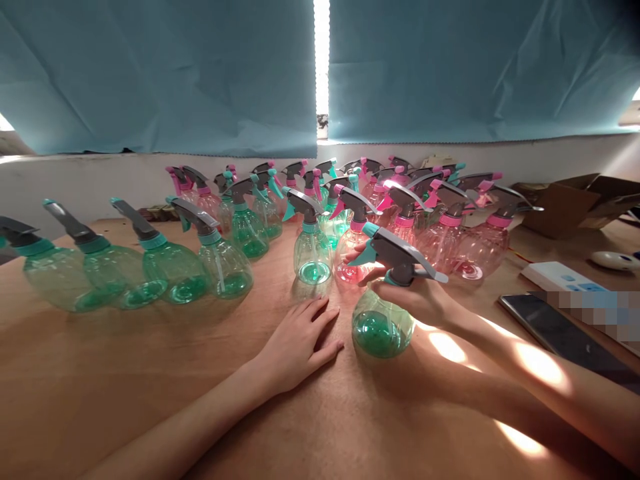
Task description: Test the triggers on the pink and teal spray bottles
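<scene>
My right hand [417, 293] is wrapped round the neck of a green spray bottle [383, 330] with a grey head and a teal trigger and nozzle. The bottle is close to upright; whether its base touches the wood is hard to tell. My left hand [295, 340] lies flat on the table [240, 413], fingers spread and holding nothing, left of that bottle. Just beyond my hands stand another green spray bottle [313, 257] and a pink spray bottle [350, 250]. A row of green spray bottles [175, 270] stands to the left.
Several more pink spray bottles [450, 233] and green ones crowd the back. At the right lie a dark phone [565, 333], a white power strip [565, 275] and a white mouse [614, 261], with an open cardboard box [565, 207] behind. Blue curtains [160, 73] hang beyond the table.
</scene>
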Demonstrator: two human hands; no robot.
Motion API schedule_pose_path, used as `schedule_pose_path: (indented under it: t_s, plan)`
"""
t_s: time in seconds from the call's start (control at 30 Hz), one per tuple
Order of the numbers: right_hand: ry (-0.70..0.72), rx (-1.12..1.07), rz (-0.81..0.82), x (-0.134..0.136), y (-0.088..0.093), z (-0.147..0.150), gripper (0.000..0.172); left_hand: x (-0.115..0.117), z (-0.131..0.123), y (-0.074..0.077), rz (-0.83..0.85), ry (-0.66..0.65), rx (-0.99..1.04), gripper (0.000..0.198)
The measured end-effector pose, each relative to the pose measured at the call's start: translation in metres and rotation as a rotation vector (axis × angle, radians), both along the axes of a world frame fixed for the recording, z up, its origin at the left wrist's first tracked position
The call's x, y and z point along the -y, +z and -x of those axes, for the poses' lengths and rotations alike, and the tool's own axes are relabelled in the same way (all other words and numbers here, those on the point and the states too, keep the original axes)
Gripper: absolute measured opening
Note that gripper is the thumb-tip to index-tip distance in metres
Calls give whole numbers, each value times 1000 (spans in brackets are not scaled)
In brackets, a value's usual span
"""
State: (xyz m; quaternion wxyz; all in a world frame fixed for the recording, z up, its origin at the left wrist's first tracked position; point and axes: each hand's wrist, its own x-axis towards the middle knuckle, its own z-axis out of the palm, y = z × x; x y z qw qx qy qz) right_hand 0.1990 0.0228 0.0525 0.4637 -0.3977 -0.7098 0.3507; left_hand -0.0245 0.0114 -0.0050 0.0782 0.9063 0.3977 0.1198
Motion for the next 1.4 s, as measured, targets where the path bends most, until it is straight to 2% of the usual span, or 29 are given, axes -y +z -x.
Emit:
schedule_pose_path:
  t_s: [0.13,0.33,0.5,0.7,1.0,1.4]
  plan:
    - [17,-42,-11,-1,0,1,19,1,1,1,5,-4,-4,48]
    - [-64,-43,-108,0,2,1,15,1,0,1,1,-6,-5,48]
    - [63,-71,-13,-1,-2,-2,29,0,0,1,4,-7,-4,48]
    - [130,-42,-51,0,-1,1,52,1,-1,1,-1,-4,-13,47]
    - [128,25,-125,-2,1,1,64,1,0,1,4,-3,1,48]
    - [100,-10,-160,-2,2,1,69,1,0,0,-2,-2,10,47]
